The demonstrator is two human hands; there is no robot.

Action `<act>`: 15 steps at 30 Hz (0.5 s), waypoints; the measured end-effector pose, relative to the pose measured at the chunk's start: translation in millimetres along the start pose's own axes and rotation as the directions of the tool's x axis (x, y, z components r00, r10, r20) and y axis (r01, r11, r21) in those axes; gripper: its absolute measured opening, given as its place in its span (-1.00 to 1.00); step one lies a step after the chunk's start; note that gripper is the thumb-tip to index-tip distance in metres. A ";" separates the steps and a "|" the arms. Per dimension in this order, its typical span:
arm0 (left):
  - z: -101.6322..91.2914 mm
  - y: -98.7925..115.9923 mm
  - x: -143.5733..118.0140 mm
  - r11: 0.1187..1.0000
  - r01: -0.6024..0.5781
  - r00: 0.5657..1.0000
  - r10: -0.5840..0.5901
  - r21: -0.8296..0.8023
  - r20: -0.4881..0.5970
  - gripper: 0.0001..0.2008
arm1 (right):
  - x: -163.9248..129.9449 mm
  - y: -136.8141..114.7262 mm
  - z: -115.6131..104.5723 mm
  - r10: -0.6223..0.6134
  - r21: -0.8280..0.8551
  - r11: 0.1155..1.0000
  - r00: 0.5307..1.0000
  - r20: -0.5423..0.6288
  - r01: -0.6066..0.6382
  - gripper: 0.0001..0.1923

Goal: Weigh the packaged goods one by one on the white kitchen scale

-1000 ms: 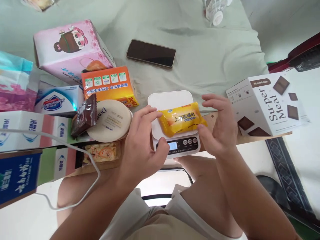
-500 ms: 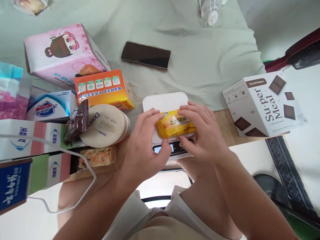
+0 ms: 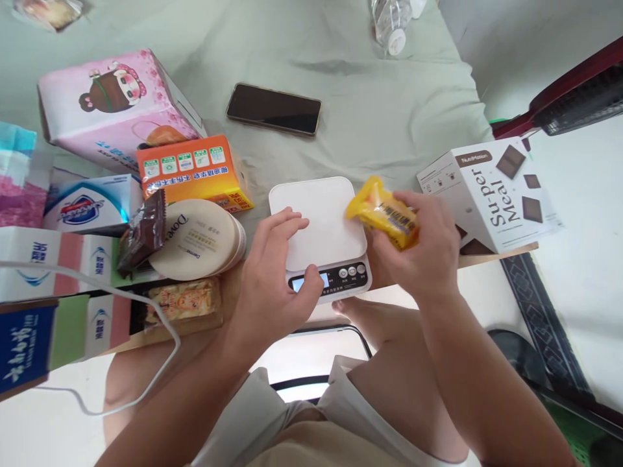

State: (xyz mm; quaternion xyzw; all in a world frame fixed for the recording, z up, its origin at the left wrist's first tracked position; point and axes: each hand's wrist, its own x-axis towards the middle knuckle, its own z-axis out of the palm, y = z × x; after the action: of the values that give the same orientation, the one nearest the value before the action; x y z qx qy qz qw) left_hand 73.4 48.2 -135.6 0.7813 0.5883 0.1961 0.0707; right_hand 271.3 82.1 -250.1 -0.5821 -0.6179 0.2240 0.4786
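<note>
My right hand grips a yellow wrapped soap bar, lifted off and to the right of the white kitchen scale. The scale's platform is bare and its display is lit. My left hand rests at the scale's front left corner, fingers spread over the platform edge and thumb near the display, holding nothing.
To the left lie a round Dove tub, an orange pack, a brown wrapper, a pink box and several cartons. A phone lies behind the scale, a bottle farther back. A white Su-per Meal box stands right.
The soap bar was lying on the scale under both hands. My right hand has now lifted it off to the right, while my left hand stays by the scale.
</note>
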 end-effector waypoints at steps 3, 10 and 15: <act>-1.6 0.0 -1.2 1.000 -0.021 0.999 0.020 -0.013 -0.027 -0.53 | -2.6 13.3 3.2 0.195 -0.030 0.980 0.981 -0.022 -0.195 -0.54; -2.0 -1.0 -3.7 0.999 -0.036 0.999 0.036 0.004 -0.033 -0.55 | -9.3 7.9 10.2 0.276 -0.016 0.961 0.959 0.068 -0.276 -0.57; -10.3 8.6 -0.1 0.996 -0.081 0.993 0.083 0.026 -0.082 -0.71 | 0.9 -0.4 -1.2 0.201 0.063 0.979 0.975 -0.094 -0.195 -0.65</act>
State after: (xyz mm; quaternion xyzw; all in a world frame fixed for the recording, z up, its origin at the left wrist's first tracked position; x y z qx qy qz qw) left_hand 77.0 44.3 -123.2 0.7969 0.5602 0.2244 0.0292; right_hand 272.2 82.5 -248.9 -0.6383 -0.5260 0.2576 0.4995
